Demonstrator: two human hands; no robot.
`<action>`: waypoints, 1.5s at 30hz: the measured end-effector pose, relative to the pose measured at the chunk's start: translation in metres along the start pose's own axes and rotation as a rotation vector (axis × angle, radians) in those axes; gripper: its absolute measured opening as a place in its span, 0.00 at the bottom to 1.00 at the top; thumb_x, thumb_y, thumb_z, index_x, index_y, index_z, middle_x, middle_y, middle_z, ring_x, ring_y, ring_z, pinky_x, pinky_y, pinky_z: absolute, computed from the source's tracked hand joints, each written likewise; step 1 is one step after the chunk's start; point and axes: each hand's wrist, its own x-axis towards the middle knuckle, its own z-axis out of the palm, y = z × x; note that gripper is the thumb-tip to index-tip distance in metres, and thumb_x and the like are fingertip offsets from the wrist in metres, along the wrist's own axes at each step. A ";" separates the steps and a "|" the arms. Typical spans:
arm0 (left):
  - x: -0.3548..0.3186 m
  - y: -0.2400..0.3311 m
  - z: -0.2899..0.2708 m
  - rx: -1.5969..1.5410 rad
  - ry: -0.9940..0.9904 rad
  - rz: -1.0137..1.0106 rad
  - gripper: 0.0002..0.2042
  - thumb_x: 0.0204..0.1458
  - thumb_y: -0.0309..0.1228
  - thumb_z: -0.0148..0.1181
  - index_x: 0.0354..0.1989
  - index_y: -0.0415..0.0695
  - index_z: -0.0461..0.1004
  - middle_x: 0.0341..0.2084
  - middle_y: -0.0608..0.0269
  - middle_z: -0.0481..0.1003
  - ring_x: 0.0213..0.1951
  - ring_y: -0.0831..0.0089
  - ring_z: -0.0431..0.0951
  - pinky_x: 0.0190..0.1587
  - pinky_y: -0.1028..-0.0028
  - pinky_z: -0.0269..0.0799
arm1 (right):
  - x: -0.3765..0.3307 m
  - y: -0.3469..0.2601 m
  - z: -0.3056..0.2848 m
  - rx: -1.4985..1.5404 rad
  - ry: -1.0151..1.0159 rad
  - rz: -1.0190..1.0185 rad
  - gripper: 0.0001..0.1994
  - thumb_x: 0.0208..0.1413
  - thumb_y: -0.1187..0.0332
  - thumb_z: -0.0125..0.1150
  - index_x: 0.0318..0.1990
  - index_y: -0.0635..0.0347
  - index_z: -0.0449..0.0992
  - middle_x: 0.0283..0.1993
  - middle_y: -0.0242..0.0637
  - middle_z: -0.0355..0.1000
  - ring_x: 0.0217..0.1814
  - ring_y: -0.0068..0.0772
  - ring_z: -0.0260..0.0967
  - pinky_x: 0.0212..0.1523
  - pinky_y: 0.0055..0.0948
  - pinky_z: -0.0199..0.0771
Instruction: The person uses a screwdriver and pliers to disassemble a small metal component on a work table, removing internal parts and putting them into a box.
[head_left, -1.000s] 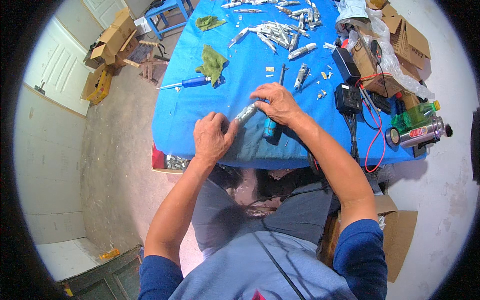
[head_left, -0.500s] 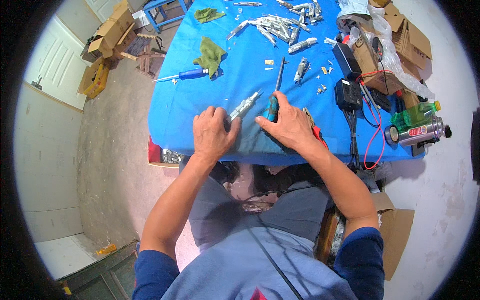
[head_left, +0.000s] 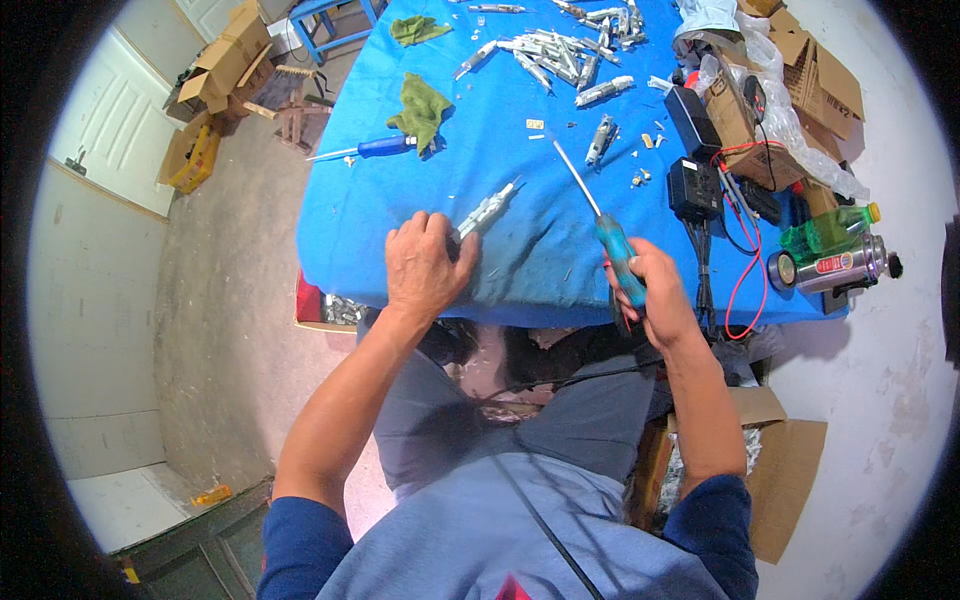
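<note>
- Blue-handled screwdriver point(head_left: 375, 148), idle, lies on the far left of the worktop point(head_left: 520, 250) just beside a green rag point(head_left: 420, 108); its shaft points toward the left edge, so a tug on the blue cover could roll it off

- Left hand point(head_left: 425, 265) is pressed down, fingers curled over the near end of a slim metal part point(head_left: 487, 210) that lies angled on the cover; only that end is pinned, so in my judgement the free tip could pivot or skid if pushed sideways

- Right hand point(head_left: 655, 295) is closed round the handle of a teal-handled screwdriver point(head_left: 598, 215), shaft aimed away from the body, tip well apart from the part; a slip while bringing it across could jab the holding fingers

- Small loose pieces point(head_left: 640, 160) near the shaft could be swept about

- Red cable point(head_left: 745, 290) trails beside that wrist and could snag

- Green bottle point(head_left: 828, 232) and metal flask point(head_left: 835, 266) lie near the right edge and could roll off
</note>
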 end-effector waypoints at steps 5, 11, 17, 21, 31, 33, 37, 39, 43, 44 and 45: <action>-0.002 -0.002 0.001 0.012 -0.003 0.007 0.14 0.51 0.40 0.66 0.27 0.42 0.72 0.26 0.54 0.71 0.31 0.54 0.72 0.36 0.60 0.64 | -0.043 -0.004 -0.006 -0.642 0.159 -0.133 0.20 0.60 0.63 0.59 0.55 0.66 0.73 0.43 0.44 0.78 0.44 0.39 0.77 0.46 0.31 0.73; -0.001 -0.002 0.000 0.013 -0.013 0.003 0.14 0.51 0.40 0.66 0.27 0.42 0.72 0.25 0.55 0.71 0.31 0.56 0.72 0.36 0.60 0.63 | -0.053 -0.016 0.004 -0.733 0.146 -0.338 0.19 0.52 0.71 0.67 0.53 0.61 0.77 0.47 0.48 0.78 0.49 0.43 0.78 0.50 0.33 0.74; -0.001 -0.003 0.001 0.023 -0.001 0.003 0.15 0.51 0.41 0.66 0.27 0.42 0.72 0.25 0.56 0.70 0.31 0.57 0.72 0.36 0.61 0.63 | -0.050 -0.019 0.012 -0.808 0.140 -0.468 0.17 0.51 0.73 0.68 0.51 0.61 0.80 0.46 0.48 0.79 0.47 0.45 0.79 0.48 0.34 0.76; -0.002 -0.003 0.001 0.014 -0.007 0.000 0.15 0.51 0.41 0.66 0.27 0.43 0.72 0.25 0.56 0.70 0.31 0.57 0.72 0.36 0.61 0.63 | -0.045 -0.019 0.018 -0.848 0.123 -0.472 0.17 0.51 0.73 0.68 0.50 0.62 0.80 0.45 0.48 0.79 0.45 0.45 0.79 0.47 0.35 0.76; -0.002 -0.003 0.001 0.003 -0.007 0.020 0.14 0.51 0.39 0.64 0.26 0.42 0.70 0.25 0.53 0.69 0.32 0.53 0.73 0.36 0.58 0.62 | -0.042 -0.035 0.037 -0.984 0.097 -0.539 0.16 0.53 0.72 0.66 0.51 0.62 0.79 0.40 0.50 0.77 0.40 0.51 0.77 0.41 0.38 0.76; -0.002 -0.003 0.001 -0.002 -0.014 0.030 0.13 0.52 0.38 0.64 0.27 0.42 0.70 0.25 0.53 0.69 0.32 0.53 0.73 0.35 0.57 0.62 | -0.039 -0.036 0.039 -1.003 0.090 -0.545 0.16 0.53 0.71 0.65 0.50 0.62 0.79 0.40 0.51 0.77 0.40 0.51 0.77 0.41 0.39 0.76; 0.000 -0.005 0.001 -0.002 -0.031 0.048 0.13 0.54 0.39 0.63 0.29 0.42 0.71 0.25 0.53 0.69 0.32 0.53 0.72 0.36 0.59 0.62 | -0.030 -0.031 0.033 -0.896 0.089 -0.549 0.15 0.53 0.71 0.65 0.49 0.62 0.79 0.40 0.51 0.77 0.40 0.52 0.77 0.40 0.41 0.76; 0.000 -0.005 0.000 -0.007 -0.051 0.055 0.13 0.54 0.39 0.63 0.29 0.42 0.71 0.25 0.53 0.68 0.31 0.53 0.72 0.35 0.58 0.62 | -0.030 -0.029 0.032 -0.913 0.093 -0.591 0.15 0.53 0.72 0.65 0.49 0.62 0.79 0.39 0.49 0.77 0.38 0.51 0.77 0.39 0.41 0.76; 0.000 -0.005 0.001 -0.020 -0.048 0.066 0.13 0.55 0.39 0.63 0.29 0.42 0.71 0.25 0.53 0.69 0.31 0.53 0.72 0.35 0.58 0.62 | -0.045 -0.036 0.051 -1.172 0.110 -0.648 0.17 0.53 0.72 0.65 0.51 0.60 0.77 0.34 0.44 0.73 0.32 0.49 0.74 0.33 0.41 0.74; 0.000 -0.005 0.001 -0.018 -0.050 0.062 0.13 0.55 0.39 0.63 0.29 0.42 0.71 0.25 0.54 0.69 0.31 0.53 0.72 0.35 0.58 0.62 | -0.043 -0.034 0.051 -1.155 0.104 -0.644 0.17 0.53 0.72 0.65 0.51 0.60 0.77 0.34 0.45 0.74 0.33 0.49 0.74 0.33 0.41 0.74; 0.000 -0.006 0.001 -0.017 -0.053 0.059 0.13 0.55 0.39 0.63 0.29 0.42 0.71 0.26 0.54 0.69 0.30 0.53 0.72 0.35 0.58 0.62 | -0.040 -0.031 0.049 -1.139 0.097 -0.639 0.17 0.53 0.72 0.65 0.51 0.60 0.77 0.35 0.45 0.74 0.34 0.50 0.74 0.34 0.41 0.74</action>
